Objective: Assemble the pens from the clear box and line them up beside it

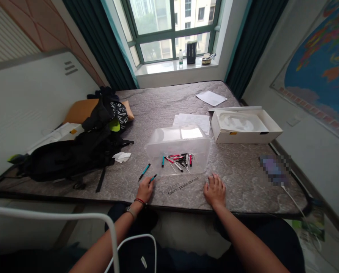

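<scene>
A short teal pen (153, 178) pokes out from the left hand (145, 190), whose fingers are drawn together and pinch it at the near edge of the mattress (237, 182), just left of a clear plastic box (177, 146). A second teal pen (144, 171) lies on the mattress just beyond the hand, not touching it. The box holds a loose heap of thin pens (178, 161) in red, black and teal, gathered toward its near side. The right hand (214, 192) rests palm down on the mattress to the right of the box, its fingers spread apart and holding nothing. Farther off, papers (191, 122) lie partly behind the box, and another sheet (211, 98) lies near the far edge. To the right sits an open white carton (245, 127), and beyond it a blurred, pixelated object (275, 169) with a white cable (291, 199). On the left lie a black backpack (67, 157) and a crumpled tissue (121, 157). Past the mattress, on the window sill (169, 68), stand a bottle (181, 58) and a dark flask (191, 52) — a world map (323, 57) covers the right wall.
</scene>
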`<state>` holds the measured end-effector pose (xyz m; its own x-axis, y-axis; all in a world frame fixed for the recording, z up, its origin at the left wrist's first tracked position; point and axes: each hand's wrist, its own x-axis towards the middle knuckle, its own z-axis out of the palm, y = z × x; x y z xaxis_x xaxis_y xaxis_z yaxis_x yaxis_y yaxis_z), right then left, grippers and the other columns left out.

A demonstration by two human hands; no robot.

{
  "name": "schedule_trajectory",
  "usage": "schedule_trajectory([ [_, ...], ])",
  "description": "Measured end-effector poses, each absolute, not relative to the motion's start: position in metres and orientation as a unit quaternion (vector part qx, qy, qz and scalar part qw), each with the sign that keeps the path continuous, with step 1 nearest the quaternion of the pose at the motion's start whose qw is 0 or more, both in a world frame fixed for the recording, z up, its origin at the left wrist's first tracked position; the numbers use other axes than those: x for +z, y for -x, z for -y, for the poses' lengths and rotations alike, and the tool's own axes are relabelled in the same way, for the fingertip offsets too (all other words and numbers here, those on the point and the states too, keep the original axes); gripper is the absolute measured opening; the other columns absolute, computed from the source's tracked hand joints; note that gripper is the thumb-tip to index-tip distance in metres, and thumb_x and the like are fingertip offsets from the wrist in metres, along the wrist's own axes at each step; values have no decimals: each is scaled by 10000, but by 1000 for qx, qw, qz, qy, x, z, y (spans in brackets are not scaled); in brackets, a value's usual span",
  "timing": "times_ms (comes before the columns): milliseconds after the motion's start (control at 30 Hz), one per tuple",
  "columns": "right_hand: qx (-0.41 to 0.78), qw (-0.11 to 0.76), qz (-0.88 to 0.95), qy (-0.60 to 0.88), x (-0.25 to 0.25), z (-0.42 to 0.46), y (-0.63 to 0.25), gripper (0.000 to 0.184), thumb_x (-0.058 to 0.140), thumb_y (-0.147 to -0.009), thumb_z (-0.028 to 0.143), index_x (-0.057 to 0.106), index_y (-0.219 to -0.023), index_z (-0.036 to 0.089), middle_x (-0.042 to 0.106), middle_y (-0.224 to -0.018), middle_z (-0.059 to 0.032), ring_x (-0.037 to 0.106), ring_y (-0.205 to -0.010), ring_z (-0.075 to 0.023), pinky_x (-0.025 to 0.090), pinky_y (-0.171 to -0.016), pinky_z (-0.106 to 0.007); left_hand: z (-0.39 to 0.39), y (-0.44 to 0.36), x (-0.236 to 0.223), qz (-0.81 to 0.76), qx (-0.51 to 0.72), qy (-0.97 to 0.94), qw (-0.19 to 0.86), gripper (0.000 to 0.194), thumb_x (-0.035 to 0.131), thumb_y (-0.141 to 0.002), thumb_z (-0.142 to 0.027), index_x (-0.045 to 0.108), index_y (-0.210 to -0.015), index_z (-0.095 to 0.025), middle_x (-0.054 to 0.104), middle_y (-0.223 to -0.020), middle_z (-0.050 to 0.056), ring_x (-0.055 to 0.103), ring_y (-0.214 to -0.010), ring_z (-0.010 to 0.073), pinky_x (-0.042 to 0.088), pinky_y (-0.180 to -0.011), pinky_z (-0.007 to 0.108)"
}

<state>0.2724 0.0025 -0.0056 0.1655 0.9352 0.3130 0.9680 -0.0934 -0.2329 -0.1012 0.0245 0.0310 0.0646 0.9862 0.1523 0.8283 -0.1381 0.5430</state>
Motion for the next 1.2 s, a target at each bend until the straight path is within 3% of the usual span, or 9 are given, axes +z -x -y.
schedule_trajectory([
  [200,-39,182,643,743,-3,-3,-272,369,472,-872,254,571,-1216,163,463,-1449,-142,334,-1367,-291,288,-1054,-437,-77,165,40,-713,191,-664,118,338,457,-912,-347,673,-1099,-166,667,-1186,123,605,-1123,249,454,-1022,397],
  [367,-36,173,643,745,-2,-3,-272,368,460,-879,262,565,-1217,162,458,-1454,-137,337,-1365,-283,283,-1056,-429,-101,182,28,-746,90,-646,133,338,451,-915,-318,667,-1111,-148,650,-1225,150,565,-1198,278,417,-1045,426],
  [600,-35,179,644,743,-4,-3,-272,396,472,-866,249,562,-1243,169,453,-1463,-138,339,-1362,-298,274,-1060,-446,-104,178,20,-768,91,-620,134,401,449,-909,-386,624,-1175,-143,544,-1347,176,469,-1304,293,353,-1104,454],
  [867,-26,179,642,745,-4,-3,-272,405,456,-872,252,551,-1258,173,446,-1466,-139,326,-1371,-296,255,-1070,-453,-41,107,61,-701,295,-648,29,406,447,-923,-297,458,-1311,-177,460,-1397,138,401,-1345,252,319,-1146,451],
  [1033,-23,180,640,747,-4,-3,-272,405,456,-866,247,549,-1252,168,444,-1467,-132,319,-1374,-288,260,-1070,-443,-18,42,75,-568,227,-775,158,263,444,-927,-247,561,-1162,-230,523,-1331,82,484,-1263,210,390,-1096,388],
  [1200,-22,185,640,746,-3,-3,-272,404,467,-860,240,554,-1247,166,451,-1461,-140,335,-1367,-291,266,-1066,-444,-53,4,68,-555,133,-801,182,429,518,-881,-241,500,-1309,-214,503,-1370,103,466,-1286,231,371,-1108,408],
])
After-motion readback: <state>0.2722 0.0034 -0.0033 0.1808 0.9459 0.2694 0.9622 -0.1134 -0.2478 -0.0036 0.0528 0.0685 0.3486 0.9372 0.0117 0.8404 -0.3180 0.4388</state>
